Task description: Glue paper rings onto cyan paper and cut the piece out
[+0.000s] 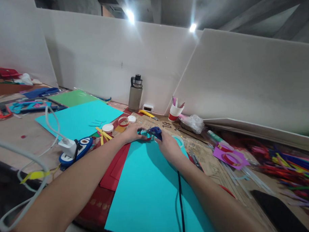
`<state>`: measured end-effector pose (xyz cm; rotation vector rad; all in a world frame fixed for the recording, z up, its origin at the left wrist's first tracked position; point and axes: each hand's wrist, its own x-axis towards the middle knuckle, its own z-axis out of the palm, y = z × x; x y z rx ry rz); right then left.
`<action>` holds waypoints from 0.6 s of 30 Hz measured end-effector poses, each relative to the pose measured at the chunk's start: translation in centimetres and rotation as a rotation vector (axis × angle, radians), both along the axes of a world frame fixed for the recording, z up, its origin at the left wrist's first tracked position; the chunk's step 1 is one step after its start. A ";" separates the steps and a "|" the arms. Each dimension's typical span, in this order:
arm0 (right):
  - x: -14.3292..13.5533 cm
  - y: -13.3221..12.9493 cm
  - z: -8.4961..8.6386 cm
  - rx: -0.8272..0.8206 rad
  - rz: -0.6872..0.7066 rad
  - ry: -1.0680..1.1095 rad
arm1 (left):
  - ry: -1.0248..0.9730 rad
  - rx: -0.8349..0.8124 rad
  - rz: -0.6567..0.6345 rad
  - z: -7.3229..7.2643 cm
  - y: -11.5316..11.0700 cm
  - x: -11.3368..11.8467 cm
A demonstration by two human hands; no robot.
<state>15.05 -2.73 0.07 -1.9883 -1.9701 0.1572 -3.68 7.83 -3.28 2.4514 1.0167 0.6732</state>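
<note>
My right hand [170, 147] is closed around a blue glue gun [156, 131], whose black cord runs down toward me. Its nozzle end is over a small turquoise ring-shaped piece [144, 133], which the fingers of my left hand [133, 133] hold from the left side. Both hands are close together above the far edge of a turquoise sheet [147, 190]. Just right of my right hand lies a pale turquoise ring [178, 141]. Yellow strips [103, 134] and a white round lid [107, 128] lie left of my left hand.
A bottle [135, 95] stands by the white board wall. Nearby are a yellow cutter [147, 113] and a paper cup with pens [175, 111]. A blue power strip [78, 152] with white cables is at left. Right are a purple sheet [230, 157] and a dark flat object [280, 215].
</note>
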 end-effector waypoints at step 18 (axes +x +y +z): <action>0.9 0.3 0.2 0.030 0.017 -0.018 | 0.050 -0.022 -0.007 0.5 -0.2 0.2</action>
